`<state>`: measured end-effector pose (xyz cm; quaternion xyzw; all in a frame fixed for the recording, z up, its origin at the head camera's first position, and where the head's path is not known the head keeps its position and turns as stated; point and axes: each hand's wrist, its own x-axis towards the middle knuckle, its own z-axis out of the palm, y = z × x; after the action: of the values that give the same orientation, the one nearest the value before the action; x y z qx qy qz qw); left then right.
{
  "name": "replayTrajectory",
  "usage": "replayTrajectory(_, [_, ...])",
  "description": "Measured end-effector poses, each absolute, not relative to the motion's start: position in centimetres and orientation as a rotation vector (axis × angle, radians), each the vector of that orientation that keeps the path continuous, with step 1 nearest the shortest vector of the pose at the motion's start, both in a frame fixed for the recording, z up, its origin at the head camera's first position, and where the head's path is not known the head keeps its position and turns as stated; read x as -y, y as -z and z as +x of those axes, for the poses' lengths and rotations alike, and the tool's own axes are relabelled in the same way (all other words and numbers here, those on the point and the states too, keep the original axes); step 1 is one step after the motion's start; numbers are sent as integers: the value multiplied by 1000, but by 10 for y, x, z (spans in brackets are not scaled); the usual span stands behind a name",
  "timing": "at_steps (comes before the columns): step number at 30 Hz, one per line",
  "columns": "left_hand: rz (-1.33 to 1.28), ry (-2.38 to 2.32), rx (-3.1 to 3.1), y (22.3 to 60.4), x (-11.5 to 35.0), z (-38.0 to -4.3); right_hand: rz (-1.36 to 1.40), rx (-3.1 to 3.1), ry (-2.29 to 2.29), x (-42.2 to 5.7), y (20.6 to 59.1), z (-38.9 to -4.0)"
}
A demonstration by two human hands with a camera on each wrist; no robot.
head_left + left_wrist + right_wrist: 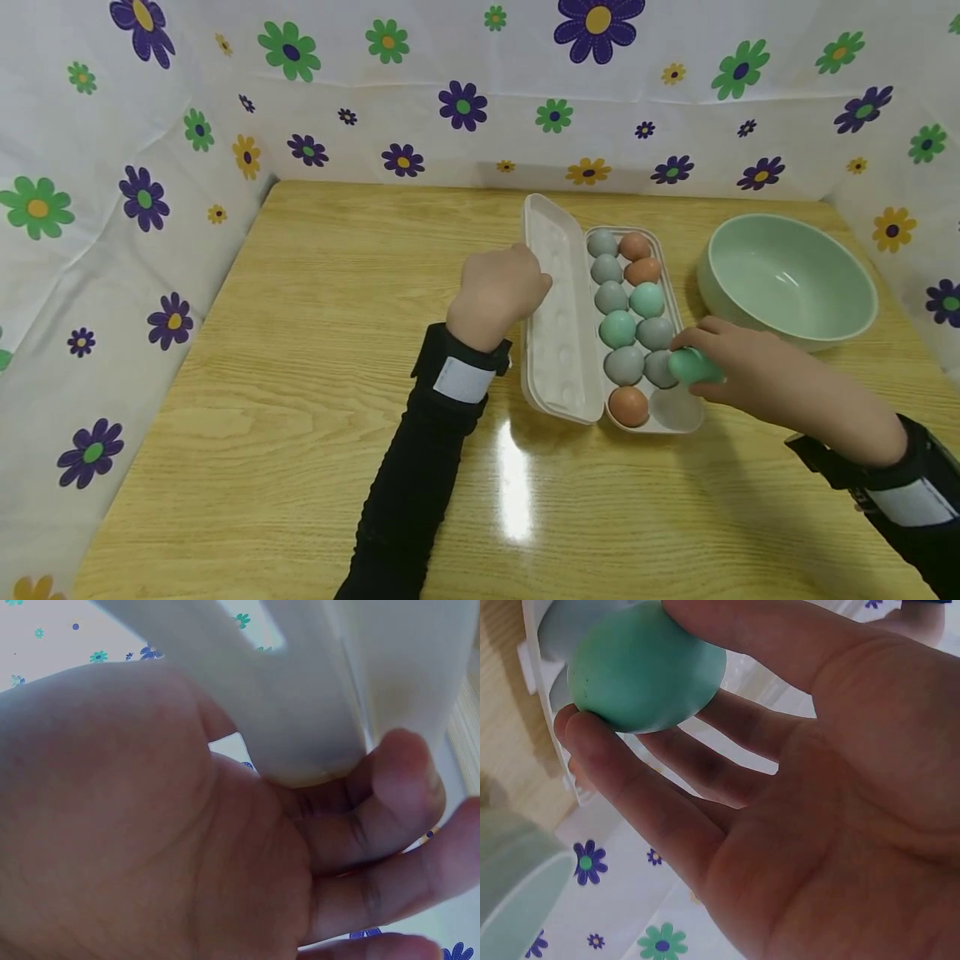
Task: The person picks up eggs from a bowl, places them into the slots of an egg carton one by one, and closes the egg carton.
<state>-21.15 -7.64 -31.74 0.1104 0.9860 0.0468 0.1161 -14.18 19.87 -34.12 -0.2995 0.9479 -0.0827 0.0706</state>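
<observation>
An egg carton (678, 411) lies open on the table, its white lid (558, 333) folded out to the left. Grey-blue, mint-green and brown eggs fill two rows, among them a brown egg (628, 406) at the near left; the near right cup holds none. My left hand (498, 292) grips the lid's outer edge, fingers curled around it in the left wrist view. Between thumb and fingertips, my right hand (757, 367) pinches a mint-green egg (645, 671). That egg is above the carton's right side, close to the near cups.
A pale green bowl (787, 275) stands at the back right, just beyond my right hand. The wooden table (300, 375) stretches to the left and in front. Flower-patterned cloth (465, 58) rises behind the table and at both sides.
</observation>
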Motion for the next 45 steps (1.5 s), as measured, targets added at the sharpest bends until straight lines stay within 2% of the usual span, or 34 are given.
replayTrajectory(28, [331, -108, -2874, 315, 73, -213, -1088, -2856, 272, -179, 369, -127])
replayTrajectory(45, [309, -130, -2866, 316, 77, -212, -1054, -2843, 191, -181, 370, -127])
